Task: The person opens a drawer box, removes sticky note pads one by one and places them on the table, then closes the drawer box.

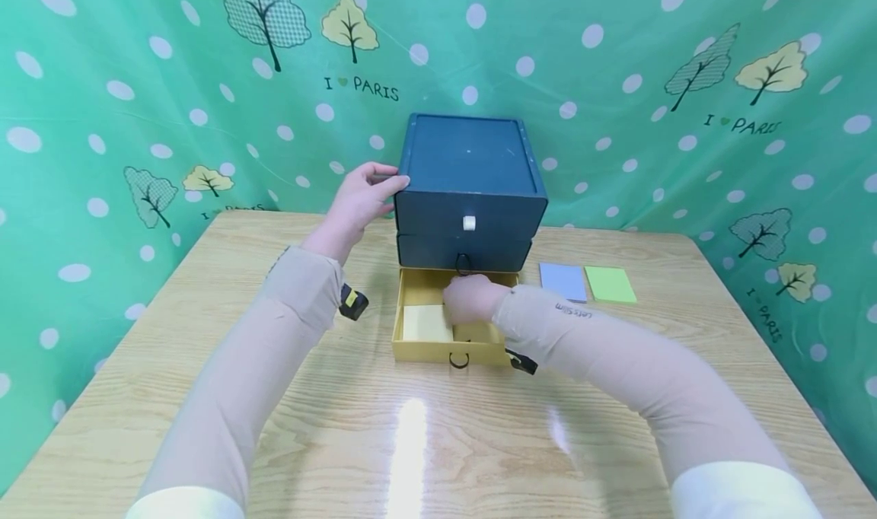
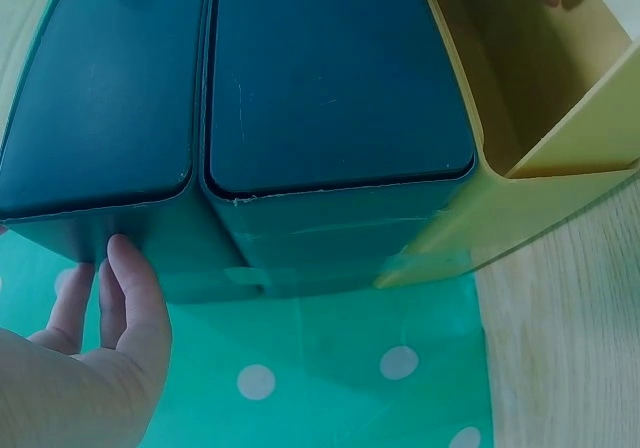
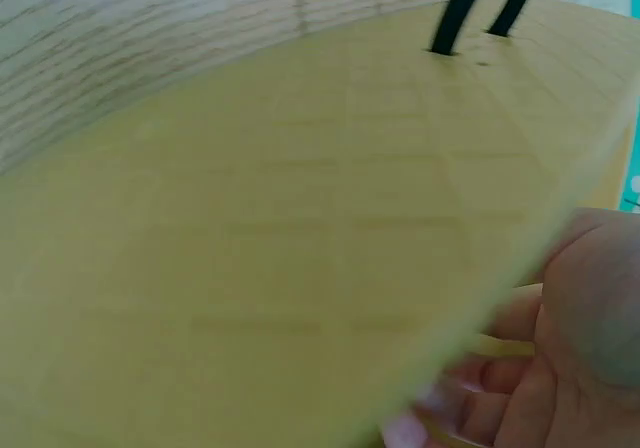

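Observation:
A dark blue drawer box point(image 1: 473, 154) stands at the back of the table, its bottom yellow drawer point(image 1: 428, 351) pulled out. My left hand point(image 1: 363, 199) rests against the box's left side, with its fingers fairly straight in the left wrist view. Inside the drawer is my right hand point(image 1: 473, 298), its fingers point(image 3: 490, 383) bent behind the front wall in the right wrist view. Beside it in the drawer lies a pale yellow sticky-note pad point(image 1: 428, 323). Whether the right fingertips pinch the pad is hidden.
Right of the box, a blue pad point(image 1: 563, 281) and a green pad point(image 1: 610, 284) lie on the wooden table point(image 1: 308, 428). The upper drawer has a white knob point(image 1: 469, 223); a black loop handle point(image 1: 459, 361) hangs on the yellow drawer's front. A green patterned cloth point(image 1: 603, 123) hangs behind.

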`<state>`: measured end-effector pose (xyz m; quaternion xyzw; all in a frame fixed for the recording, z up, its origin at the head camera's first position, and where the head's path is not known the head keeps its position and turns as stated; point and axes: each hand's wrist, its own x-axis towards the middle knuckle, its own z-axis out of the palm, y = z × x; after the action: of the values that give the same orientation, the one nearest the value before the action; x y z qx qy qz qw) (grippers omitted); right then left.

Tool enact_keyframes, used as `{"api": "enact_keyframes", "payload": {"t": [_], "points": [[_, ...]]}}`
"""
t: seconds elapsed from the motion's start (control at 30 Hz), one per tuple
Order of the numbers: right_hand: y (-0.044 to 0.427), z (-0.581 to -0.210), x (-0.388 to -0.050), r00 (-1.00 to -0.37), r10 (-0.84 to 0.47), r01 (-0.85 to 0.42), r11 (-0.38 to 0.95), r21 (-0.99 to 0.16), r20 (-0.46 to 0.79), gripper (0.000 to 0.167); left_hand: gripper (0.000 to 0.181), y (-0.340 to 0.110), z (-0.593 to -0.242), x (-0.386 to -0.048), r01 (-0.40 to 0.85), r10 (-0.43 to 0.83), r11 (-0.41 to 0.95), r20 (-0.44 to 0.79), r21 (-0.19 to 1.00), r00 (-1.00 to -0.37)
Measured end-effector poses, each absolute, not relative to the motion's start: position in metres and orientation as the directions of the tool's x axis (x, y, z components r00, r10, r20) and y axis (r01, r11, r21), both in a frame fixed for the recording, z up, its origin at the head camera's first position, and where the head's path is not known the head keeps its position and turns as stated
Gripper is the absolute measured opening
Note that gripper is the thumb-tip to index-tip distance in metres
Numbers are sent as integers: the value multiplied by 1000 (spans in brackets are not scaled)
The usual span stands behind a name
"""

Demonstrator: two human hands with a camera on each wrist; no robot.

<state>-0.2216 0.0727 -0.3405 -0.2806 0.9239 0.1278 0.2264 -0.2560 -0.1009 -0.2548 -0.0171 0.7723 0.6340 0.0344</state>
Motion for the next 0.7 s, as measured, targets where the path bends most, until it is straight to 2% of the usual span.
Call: {"api": "enact_keyframes", "payload": {"t": [0.2, 0.4, 0.7], "points": [[71, -350, -222, -769, -418, -532, 838, 122, -484, 31, 44, -102, -257, -256, -72, 19, 188, -76, 980, -997], [69, -357, -223, -797, -467, -544, 831, 117, -383, 22, 44, -102, -257, -257, -62, 19, 185, -67, 981, -998], [68, -362, -222, -819, -484, -534, 839, 102, -308, 24, 44, -101, -257, -258, -64, 18, 176, -68, 982, -998]]}}
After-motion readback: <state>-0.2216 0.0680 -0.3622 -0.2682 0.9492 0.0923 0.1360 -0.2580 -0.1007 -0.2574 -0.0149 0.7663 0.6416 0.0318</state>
